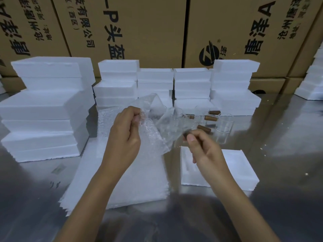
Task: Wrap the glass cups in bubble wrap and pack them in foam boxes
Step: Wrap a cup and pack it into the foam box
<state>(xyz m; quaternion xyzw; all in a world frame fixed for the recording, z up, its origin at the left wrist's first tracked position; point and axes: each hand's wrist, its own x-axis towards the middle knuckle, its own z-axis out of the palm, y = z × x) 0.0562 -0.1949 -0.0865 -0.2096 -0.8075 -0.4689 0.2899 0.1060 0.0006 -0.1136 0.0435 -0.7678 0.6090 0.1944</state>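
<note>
My left hand (pixel 126 131) pinches a sheet of bubble wrap (pixel 150 137) and holds it up above the table. My right hand (pixel 203 149) grips the brown wooden handle of a clear glass cup (pixel 172 127), which hangs next to the raised sheet. Behind it several more glass cups with brown handles (pixel 209 117) stand on the table. An open foam box (pixel 232 165) lies under my right wrist. A stack of flat bubble wrap sheets (pixel 132 180) lies beneath my left forearm.
Stacks of white foam boxes (pixel 47 109) fill the left side and the back (pixel 174 81) of the shiny metal table (pixel 288 137). Large printed cardboard cartons (pixel 153 28) form a wall behind. More foam pieces (pixel 312 84) sit at the far right.
</note>
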